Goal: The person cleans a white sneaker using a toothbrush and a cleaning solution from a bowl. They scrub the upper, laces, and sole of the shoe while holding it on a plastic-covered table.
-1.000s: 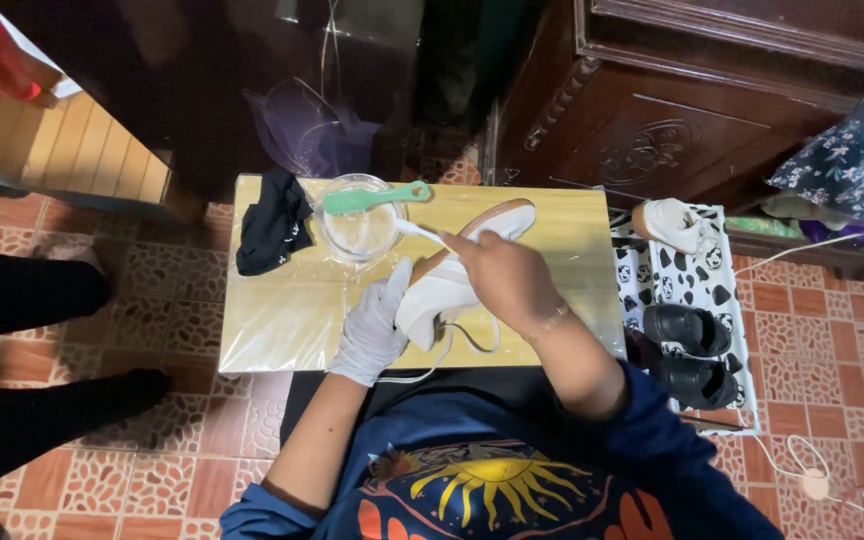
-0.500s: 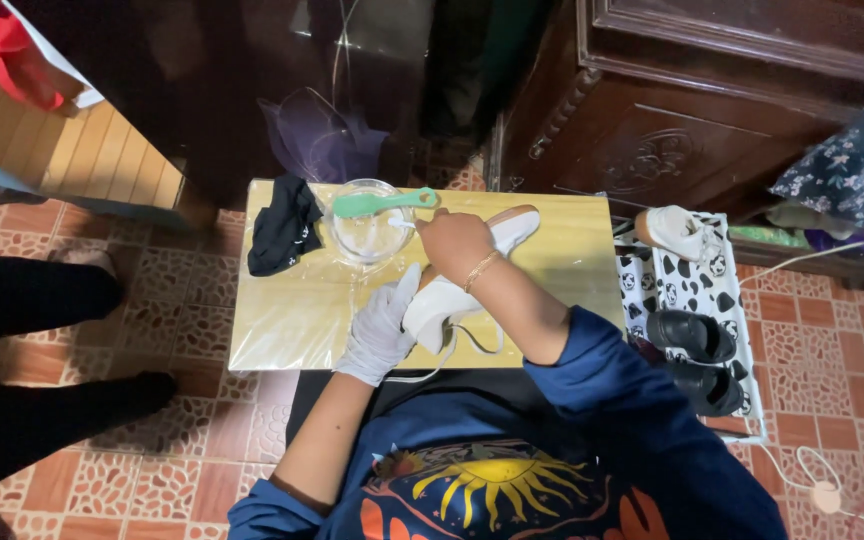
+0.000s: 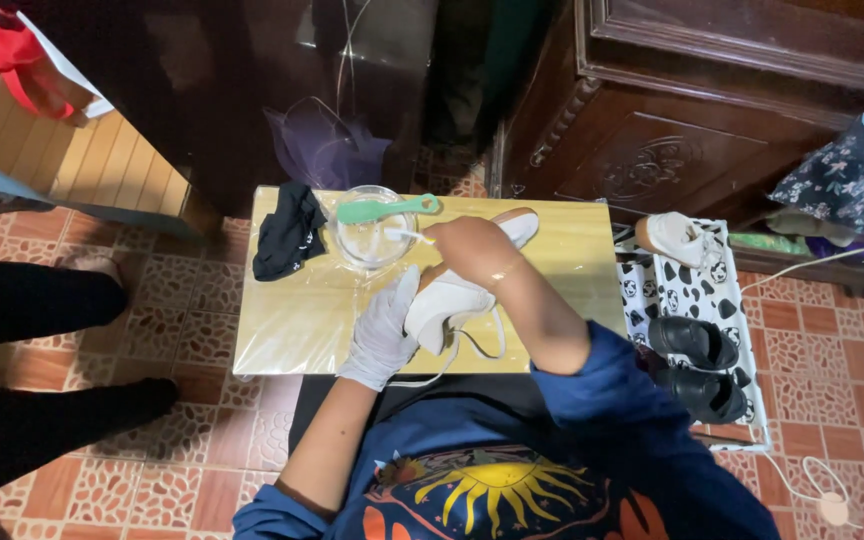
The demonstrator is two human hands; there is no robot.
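My left hand (image 3: pixel 384 328), in a white glove, grips the heel end of a white shoe (image 3: pixel 449 300) lying on a small yellow table (image 3: pixel 292 320); its lace (image 3: pixel 472 345) hangs over the near edge. My bare right hand (image 3: pixel 467 248) is above the shoe's toe and holds a thin white stick (image 3: pixel 404 236) whose tip reaches into a clear glass bowl (image 3: pixel 372 232). A green brush (image 3: pixel 384 209) rests across the bowl's rim. A black cloth (image 3: pixel 288 232) lies left of the bowl.
A black-and-white patterned mat (image 3: pixel 687 290) to the right carries a white shoe (image 3: pixel 674 238) and a pair of black shoes (image 3: pixel 700 362). Dark wooden furniture (image 3: pixel 692 120) stands behind. Another person's dark-clothed legs (image 3: pixel 42 300) lie at the left on the tiled floor.
My right hand has moved left from over the shoe toward the glass bowl, bringing the thin white stick's tip into it. My gloved left hand keeps its hold on the shoe.
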